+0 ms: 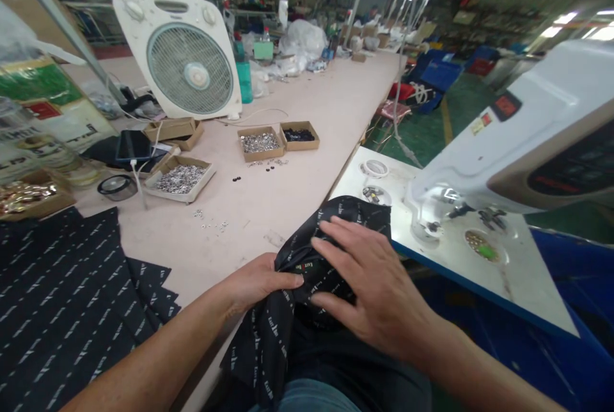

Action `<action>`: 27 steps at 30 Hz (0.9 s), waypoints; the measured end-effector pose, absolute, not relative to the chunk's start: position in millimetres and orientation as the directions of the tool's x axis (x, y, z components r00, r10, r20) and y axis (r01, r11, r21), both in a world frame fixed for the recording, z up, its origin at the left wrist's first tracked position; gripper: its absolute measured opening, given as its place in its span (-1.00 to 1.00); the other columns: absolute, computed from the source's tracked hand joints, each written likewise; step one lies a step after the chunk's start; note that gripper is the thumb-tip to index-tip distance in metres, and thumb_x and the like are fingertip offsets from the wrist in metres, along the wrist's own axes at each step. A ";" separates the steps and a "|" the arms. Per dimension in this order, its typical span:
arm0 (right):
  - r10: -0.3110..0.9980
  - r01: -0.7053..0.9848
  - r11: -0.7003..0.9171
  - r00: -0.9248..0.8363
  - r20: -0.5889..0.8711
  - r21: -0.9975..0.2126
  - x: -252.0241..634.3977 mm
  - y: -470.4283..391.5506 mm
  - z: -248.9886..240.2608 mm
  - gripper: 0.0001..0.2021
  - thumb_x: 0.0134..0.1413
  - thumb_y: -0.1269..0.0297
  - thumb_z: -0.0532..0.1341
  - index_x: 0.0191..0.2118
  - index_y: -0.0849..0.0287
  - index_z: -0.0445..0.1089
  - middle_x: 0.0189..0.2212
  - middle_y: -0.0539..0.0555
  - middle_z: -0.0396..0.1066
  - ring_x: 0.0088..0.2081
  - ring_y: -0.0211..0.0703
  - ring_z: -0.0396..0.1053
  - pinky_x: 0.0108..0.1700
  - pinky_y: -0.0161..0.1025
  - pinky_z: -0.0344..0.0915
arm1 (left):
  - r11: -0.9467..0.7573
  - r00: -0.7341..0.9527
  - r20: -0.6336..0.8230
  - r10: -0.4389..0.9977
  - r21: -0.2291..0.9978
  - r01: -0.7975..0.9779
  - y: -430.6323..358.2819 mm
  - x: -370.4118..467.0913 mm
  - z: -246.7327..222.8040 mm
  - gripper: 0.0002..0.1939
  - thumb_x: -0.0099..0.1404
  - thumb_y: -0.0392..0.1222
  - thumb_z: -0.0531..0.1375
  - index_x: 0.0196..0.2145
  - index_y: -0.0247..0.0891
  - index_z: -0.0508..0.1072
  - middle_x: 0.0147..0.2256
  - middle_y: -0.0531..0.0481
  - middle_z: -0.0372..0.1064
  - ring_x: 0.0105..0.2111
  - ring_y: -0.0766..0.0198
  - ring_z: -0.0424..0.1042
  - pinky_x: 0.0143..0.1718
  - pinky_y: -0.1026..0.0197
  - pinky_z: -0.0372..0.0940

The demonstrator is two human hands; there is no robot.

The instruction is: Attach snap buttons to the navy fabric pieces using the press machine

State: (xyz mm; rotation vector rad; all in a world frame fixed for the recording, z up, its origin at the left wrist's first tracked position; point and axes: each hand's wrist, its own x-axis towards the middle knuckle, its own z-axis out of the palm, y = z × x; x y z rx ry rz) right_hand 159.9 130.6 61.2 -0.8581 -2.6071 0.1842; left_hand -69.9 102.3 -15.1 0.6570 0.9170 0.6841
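Observation:
A piece of black fabric (pixel 271 335) with white printed lettering hangs over the table edge and my lap. My left hand (pixel 256 281) pinches it near a small label (pixel 303 267), thumb on top. Over the fabric's right part, my right hand (pixel 369 277) is spread with its fingers apart; whether the fingertips touch the cloth I cannot tell. More black printed fabric pieces (pixel 57 297) lie stacked on the table at the left.
Boxes of small metal parts (pixel 180 178), silver pieces (pixel 260 142) and black pieces (pixel 298 135) stand on the table (pixel 268 207). Behind them is a fan (pixel 194 66). A white machine (pixel 522 118) with its worktop (pixel 460 277) stands at the right.

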 end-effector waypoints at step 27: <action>0.772 0.491 0.440 -0.634 0.038 -0.752 133.4 157.0 36.5 -0.78 0.10 0.39 0.28 -0.11 0.10 0.52 -0.17 0.02 0.53 -0.14 -0.15 0.46 -0.03 -0.19 0.33 | 0.619 0.557 -0.380 0.738 0.710 -0.336 94.0 -77.9 -28.5 -0.72 0.03 -0.28 0.39 -0.26 -0.37 0.52 -0.36 -0.07 0.48 -0.38 0.22 0.47 -0.23 0.19 0.35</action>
